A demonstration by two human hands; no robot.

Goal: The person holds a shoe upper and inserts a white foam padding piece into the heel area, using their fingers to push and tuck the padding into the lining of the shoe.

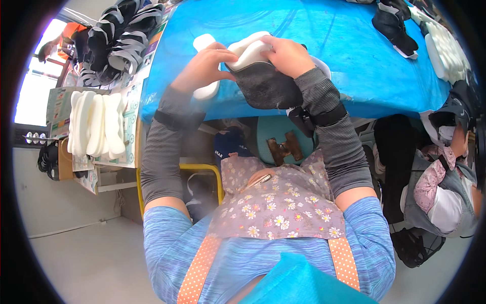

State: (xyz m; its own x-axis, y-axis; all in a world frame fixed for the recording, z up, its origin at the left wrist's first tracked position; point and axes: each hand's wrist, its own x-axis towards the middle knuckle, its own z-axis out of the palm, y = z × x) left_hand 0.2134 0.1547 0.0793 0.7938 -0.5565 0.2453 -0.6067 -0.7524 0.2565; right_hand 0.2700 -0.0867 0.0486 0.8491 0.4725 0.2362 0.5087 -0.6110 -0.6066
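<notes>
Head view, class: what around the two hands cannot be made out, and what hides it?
All in the head view:
White insert: its lower part is hidden inside the black shoe.
White material behind the left hand: that hand covers its middle; one piece or two, I cannot tell.
Right hand: some fingers are hidden behind its back.

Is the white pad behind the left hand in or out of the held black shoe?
Out: the white pad lies on the blue table cover, partly hidden by the left hand, beside the black shoe.
</notes>
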